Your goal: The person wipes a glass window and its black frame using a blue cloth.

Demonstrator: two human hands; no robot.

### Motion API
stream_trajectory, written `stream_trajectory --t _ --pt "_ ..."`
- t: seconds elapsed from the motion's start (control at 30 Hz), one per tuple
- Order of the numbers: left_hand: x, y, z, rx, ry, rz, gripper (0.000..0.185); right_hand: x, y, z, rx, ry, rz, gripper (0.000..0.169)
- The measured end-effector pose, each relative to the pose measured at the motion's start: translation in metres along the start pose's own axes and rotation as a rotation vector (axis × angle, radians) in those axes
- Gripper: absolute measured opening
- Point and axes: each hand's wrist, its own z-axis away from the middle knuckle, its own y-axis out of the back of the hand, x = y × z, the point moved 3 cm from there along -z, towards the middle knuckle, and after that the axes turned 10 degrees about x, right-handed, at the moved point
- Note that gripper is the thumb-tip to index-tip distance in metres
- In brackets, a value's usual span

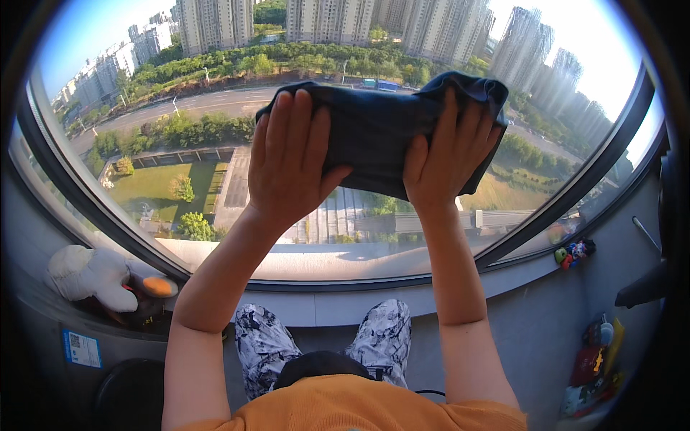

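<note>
A dark blue cloth [372, 134] is spread between my two hands, in front of a large window pane [302, 237]. My left hand [294, 156] lies flat on the cloth's left part, fingers pointing up and thumb stretched to the right. On its right part rests my right hand [447, 151], with the fingers slightly spread and the cloth bunched above the fingertips. Both palms face the glass, so the palm sides are hidden. The cloth appears to be pressed against the pane, though the contact itself is out of sight.
Dark window frame bars [560, 194] slant up on both sides. Below the pane runs a pale sill [372, 310]. A white plush toy [102, 275] sits at the left, small toys [574, 253] at the right. Several items [590, 366] lie lower right.
</note>
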Motion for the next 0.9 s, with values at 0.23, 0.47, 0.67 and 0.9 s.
stream_trajectory --t 0.23,0.47,0.67,0.9 --pt "0.077 -0.019 0.243 -0.362 -0.027 -0.017 0.058 -0.003 0.041 0.266 -0.61 -0.031 -0.054 0.04" --pt "0.092 0.009 0.267 -0.511 0.144 0.142 0.072 -0.039 0.063 0.334 -0.872 -0.146 -0.107 0.053" --pt "0.036 0.011 0.206 -0.301 0.468 0.146 0.088 -0.074 0.02 0.208 -0.567 -0.063 -0.186 0.059" --pt "-0.114 0.039 0.035 0.31 0.338 0.041 0.087 -0.134 -0.035 -0.021 0.047 0.06 -0.341 0.063"
